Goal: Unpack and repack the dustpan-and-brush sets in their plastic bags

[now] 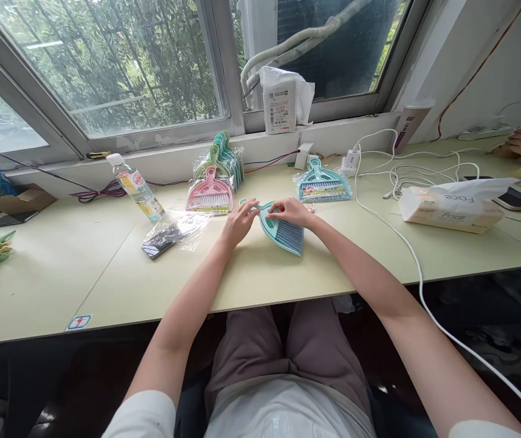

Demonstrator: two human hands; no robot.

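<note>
While both hands (264, 218) pinch one teal dustpan set (282, 231), two packaged sets (210, 196) lie apart.

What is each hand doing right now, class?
Left hand: fingers closed on the handle of the teal brush and dustpan set.
Right hand: gripping the same set.

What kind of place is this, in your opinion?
Probably a small packing workroom rather than a home. A long pale table runs under a window, a stack of bagged mini dustpan sets stands on it, and both hands rest on a teal dustpan and brush.
</note>
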